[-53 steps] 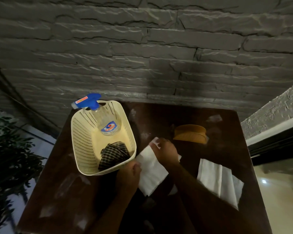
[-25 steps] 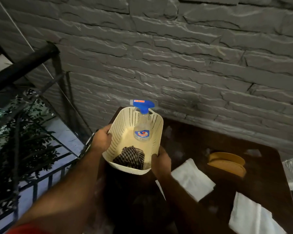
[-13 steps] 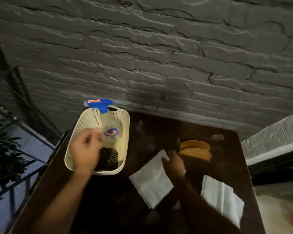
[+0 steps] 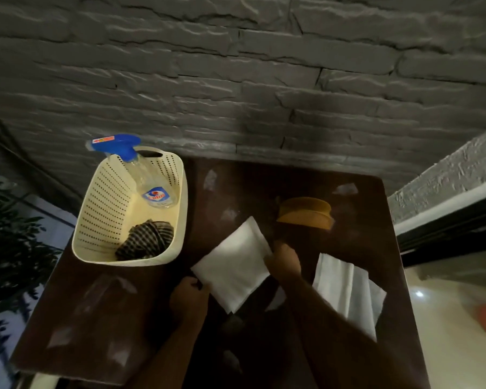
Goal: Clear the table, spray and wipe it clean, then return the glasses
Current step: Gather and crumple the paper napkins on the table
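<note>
**Clearing Step: Lifting the Napkin**

The left hand [image 4: 190, 300] pinches the white napkin [image 4: 233, 265] at its near-left corner; the right hand [image 4: 285, 259] grips its right edge. The napkin lies on the table [image 4: 101, 318], just right of the basket [image 4: 96, 220]. Thin, limp paper, probably tearable: hold it by its edges.

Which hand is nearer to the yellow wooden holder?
The right hand: it lies just below the yellow wooden holder, at the napkin's right edge. The left hand is farther down-left.
</note>
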